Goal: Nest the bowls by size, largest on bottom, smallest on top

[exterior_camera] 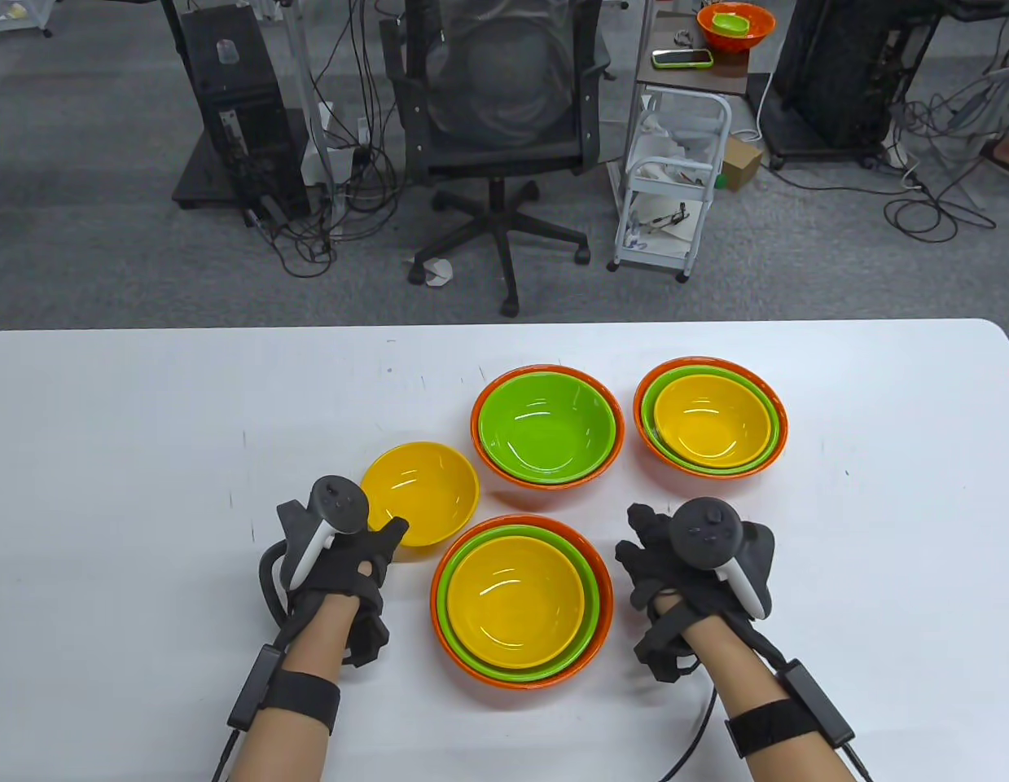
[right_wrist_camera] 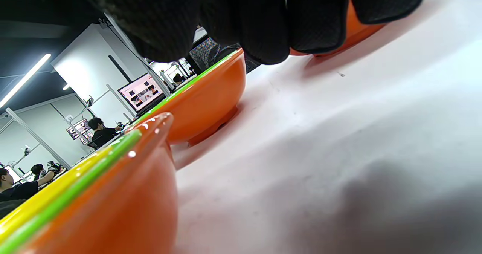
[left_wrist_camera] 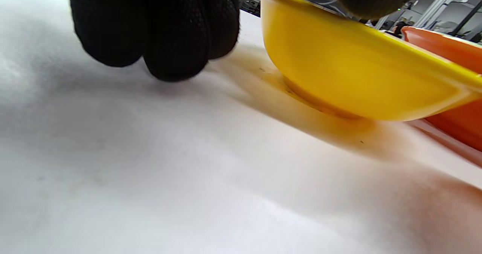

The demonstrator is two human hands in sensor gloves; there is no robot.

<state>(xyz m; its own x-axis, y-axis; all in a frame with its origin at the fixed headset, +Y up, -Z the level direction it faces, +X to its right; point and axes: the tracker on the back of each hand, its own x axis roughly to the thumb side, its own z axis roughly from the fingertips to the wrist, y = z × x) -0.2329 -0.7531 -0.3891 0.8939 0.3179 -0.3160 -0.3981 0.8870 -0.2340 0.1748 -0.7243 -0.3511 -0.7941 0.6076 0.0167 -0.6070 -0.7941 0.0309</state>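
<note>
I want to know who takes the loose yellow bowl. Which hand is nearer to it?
Left. The left hand is at the near rim of the loose yellow bowl, seemingly touching it. The right hand is far off, beyond the near three-bowl stack.

White table point(exterior_camera: 129, 489). Loose bowl point(exterior_camera: 420, 491) yellow. Nested stack point(exterior_camera: 521, 601): orange outer, green middle, yellow inner. Black gloves point(exterior_camera: 341, 570), plain.

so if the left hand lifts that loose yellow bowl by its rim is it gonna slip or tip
The loose yellow bowl looks glossy, with bright highlights, so gloved fingers may slide on it. It seems rigid and probably light, like thin plastic. In the left wrist view it already sits tilted on a narrow foot, so a one-sided rim grip by the left hand will likely tip it further.
</note>
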